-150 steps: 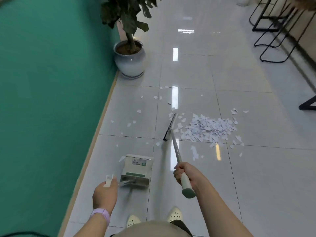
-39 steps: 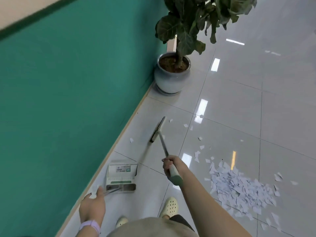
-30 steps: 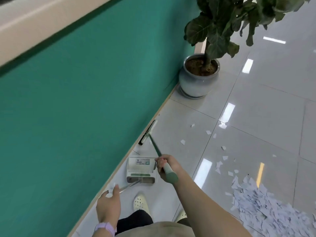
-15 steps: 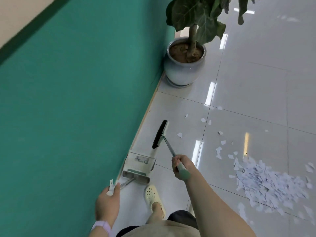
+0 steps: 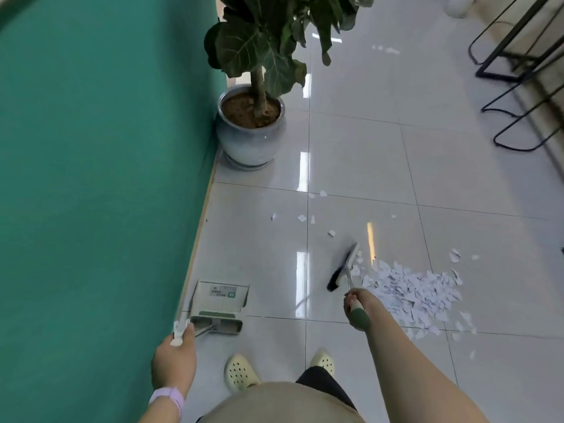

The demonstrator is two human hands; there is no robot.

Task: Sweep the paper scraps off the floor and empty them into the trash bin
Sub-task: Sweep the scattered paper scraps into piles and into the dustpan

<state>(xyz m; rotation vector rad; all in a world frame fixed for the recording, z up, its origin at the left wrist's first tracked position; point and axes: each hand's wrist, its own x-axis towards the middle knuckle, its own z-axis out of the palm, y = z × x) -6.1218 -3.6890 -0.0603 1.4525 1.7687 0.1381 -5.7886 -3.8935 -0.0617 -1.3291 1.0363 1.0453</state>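
Sweeping paper scraps (image 5: 409, 290)
Right hand (image 5: 354, 305) grips the broom (image 5: 343, 271) beside the pile; left hand (image 5: 174, 361) holds the dustpan (image 5: 218, 305) handle, well apart.

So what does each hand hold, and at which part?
The right hand grips the broom near its handle's green end. The left hand grips the dustpan by its handle's top.

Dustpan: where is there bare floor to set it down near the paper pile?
Bare tile lies between the dustpan and the broom head. Right of the broom, the paper pile crowds the floor; loose scraps dot the tiles toward the plant pot.
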